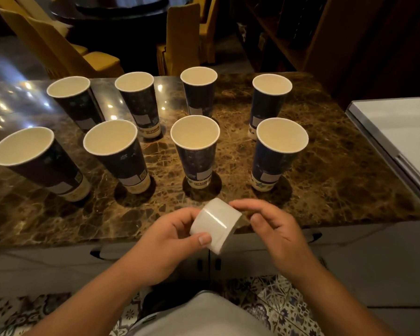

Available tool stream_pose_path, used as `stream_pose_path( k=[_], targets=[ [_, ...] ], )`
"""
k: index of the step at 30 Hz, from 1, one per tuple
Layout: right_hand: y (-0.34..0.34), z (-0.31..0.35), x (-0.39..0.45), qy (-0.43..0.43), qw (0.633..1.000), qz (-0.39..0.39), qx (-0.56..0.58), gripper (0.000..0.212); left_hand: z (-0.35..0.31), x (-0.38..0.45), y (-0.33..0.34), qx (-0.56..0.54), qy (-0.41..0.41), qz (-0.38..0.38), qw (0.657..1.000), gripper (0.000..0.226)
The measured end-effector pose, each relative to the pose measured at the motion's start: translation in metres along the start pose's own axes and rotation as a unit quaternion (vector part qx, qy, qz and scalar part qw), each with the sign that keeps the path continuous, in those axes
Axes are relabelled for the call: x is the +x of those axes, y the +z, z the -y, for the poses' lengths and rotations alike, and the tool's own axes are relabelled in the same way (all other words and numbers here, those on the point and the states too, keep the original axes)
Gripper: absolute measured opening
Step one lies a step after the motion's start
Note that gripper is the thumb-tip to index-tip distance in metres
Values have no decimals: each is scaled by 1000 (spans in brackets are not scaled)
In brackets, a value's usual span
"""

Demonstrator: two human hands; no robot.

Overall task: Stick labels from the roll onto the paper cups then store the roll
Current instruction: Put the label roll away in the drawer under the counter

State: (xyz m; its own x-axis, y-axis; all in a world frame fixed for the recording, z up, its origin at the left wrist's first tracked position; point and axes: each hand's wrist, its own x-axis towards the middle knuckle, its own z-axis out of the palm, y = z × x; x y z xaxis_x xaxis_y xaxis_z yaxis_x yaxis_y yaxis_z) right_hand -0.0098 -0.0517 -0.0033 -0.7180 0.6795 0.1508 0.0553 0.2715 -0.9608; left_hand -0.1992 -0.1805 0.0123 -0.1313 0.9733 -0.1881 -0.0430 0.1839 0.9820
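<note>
A brown marble counter (325, 180) fills the middle of the view, with yellow chairs and dark shelving in the dim room behind it. At its near edge, held in the air just above the stone, is the label roll (215, 225), white and drum-shaped, its axis tilted so the open core faces down and toward the person's right. The left hand (170, 241) grasps it, thumb pressed on the near rim and fingers curled round the far side. The right hand (274, 226) is beside the roll with fingers loosely bent, forefinger reaching over the top edge; whether it touches the roll or has caught a label end cannot be told. Beyond the hands stand eight paper cups (195, 151) in two rows of four, all upright and apart, each already showing a pale rectangular patch low on its wall (probably a label). If so, storing the roll is what remains.
</note>
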Motion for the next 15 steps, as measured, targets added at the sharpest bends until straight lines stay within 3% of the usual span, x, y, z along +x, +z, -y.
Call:
stream_pose_path(
  k=[4,8,13,15],
  targets=[
    [5,5,-16,35,996,41,68,69,-3,6,15,-34,-4,-13,999,41],
    [10,5,-26,87,987,-22,132,79,-3,19,35,75,72,-9,995,27],
    [1,-4,-43,115,968,-139,174,56,2,35,59,172,135,58,974,28],
    [-5,-11,-51,135,944,-204,220,58,8,43,65,192,156,68,967,33]
  ],
)
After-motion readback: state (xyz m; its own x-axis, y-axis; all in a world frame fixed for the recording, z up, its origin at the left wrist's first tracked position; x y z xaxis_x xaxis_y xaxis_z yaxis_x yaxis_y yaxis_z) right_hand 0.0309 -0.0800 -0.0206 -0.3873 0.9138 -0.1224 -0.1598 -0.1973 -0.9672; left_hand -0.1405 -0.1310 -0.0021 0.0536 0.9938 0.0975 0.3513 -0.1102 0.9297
